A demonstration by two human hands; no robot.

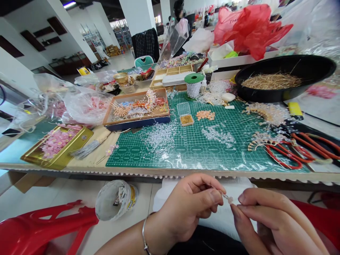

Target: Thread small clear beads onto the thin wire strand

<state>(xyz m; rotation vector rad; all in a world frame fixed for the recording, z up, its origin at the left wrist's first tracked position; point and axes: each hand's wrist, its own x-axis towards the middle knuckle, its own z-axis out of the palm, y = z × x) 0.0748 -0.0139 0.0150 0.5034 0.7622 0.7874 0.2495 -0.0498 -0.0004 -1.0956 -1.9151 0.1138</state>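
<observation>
Head view: left hand and right hand pinch a tiny clear bead on thin wire below the worktop edge — light, slippery, probably fragile; best held at fingertips.

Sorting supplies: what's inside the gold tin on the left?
The gold tin holds a heap of small pink flower pieces. Whatever lies beneath them, and the tin's bottom, is covered.

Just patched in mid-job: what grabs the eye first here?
The green cutting mat fills the table's middle, strewn with clear beads. At the far right a red plastic bag billows above a black bowl holding straw-coloured stems. Low in front, the left hand and right hand pinch a small bead between fingertips.
</observation>
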